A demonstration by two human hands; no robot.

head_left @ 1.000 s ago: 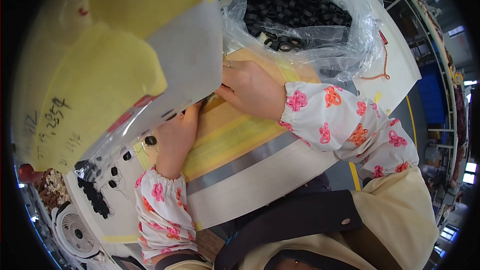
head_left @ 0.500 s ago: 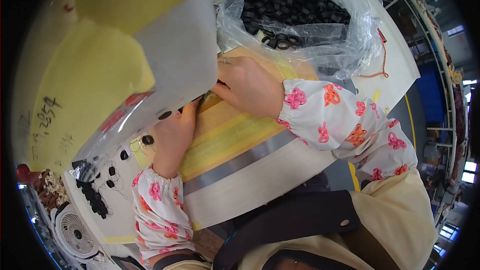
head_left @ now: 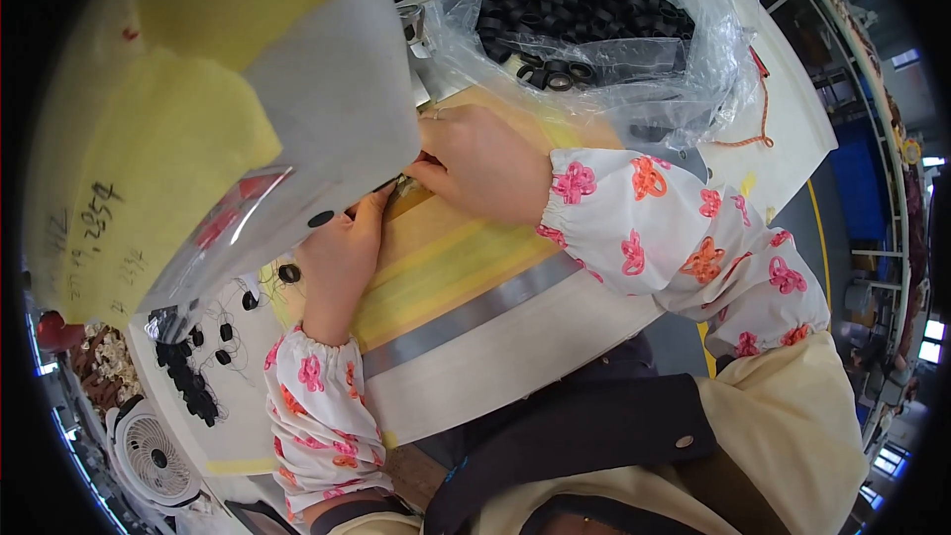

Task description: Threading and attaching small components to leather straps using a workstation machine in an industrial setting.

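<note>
The white head of a sewing machine, with yellow paper stuck on it, covers part of my work at the upper left. My left hand rests on the taped board below it, fingers bent and pressed together at a small dark strip. From the right, my right hand meets it with thumb and forefinger pinched; the fingertips are partly hidden behind the machine head, so what they hold cannot be made out. Both forearms wear white sleeve covers with pink and orange knots.
A clear plastic bag full of black loops stands behind my right hand. Black loops trailing threads lie on the white table at left, above a white fan. An orange cord lies at far right.
The view has shifted slightly, so the machine head sits further left and more metal parts show behind it. Both hands stay close together at the same spot, the right a little further left.
</note>
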